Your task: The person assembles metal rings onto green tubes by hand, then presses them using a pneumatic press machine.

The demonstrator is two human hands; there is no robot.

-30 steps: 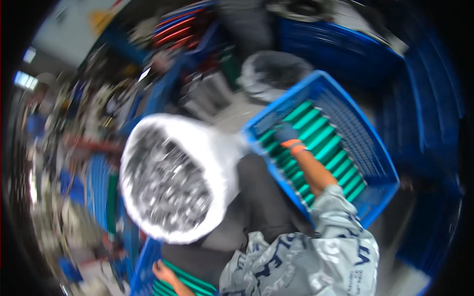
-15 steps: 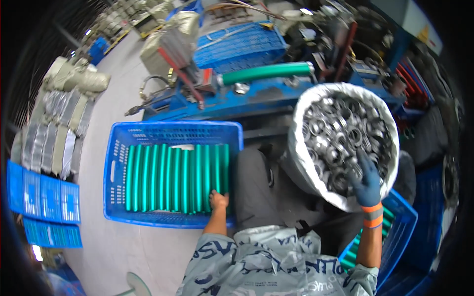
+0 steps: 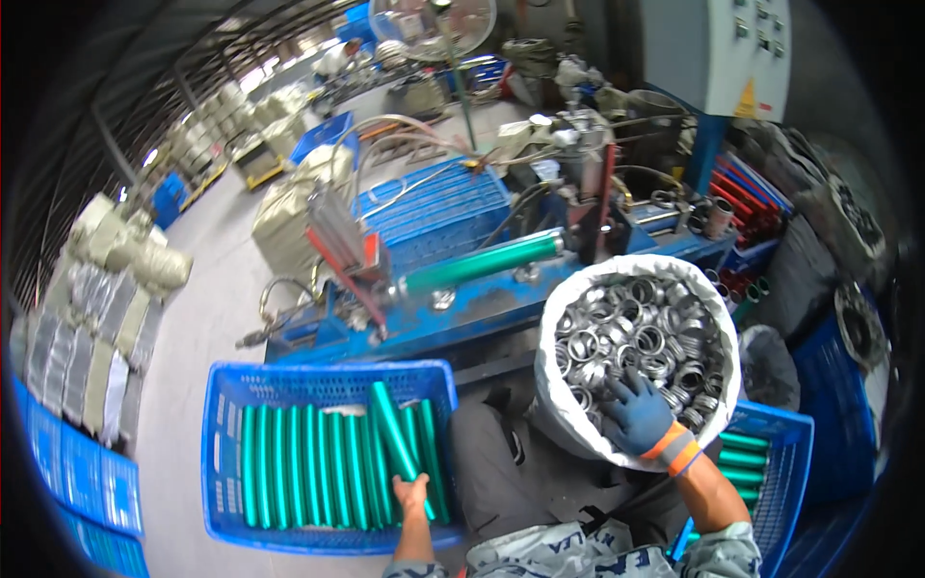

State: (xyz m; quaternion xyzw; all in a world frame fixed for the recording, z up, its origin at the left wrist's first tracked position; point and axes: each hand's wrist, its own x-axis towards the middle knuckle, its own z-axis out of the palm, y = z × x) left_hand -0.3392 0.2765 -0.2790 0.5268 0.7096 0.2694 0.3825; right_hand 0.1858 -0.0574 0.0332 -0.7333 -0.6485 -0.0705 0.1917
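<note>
Metal rings [image 3: 650, 339] pt. hidden behind R hand [image 3: 639, 416].

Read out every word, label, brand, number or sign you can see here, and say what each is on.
Shiny grey plastic garment on the person: dark-blue lettering, creased and cut off; I won't copy it out.
Pale grey boxy control cabinet: marks around its buttons, too small to read.
Yellow triangular sign on the cabinet: too small to read.
Small red label beside it: too small to read.

Free air above knee [image 3: 479, 429], sack rim [image 3: 550, 385] alongside
</note>
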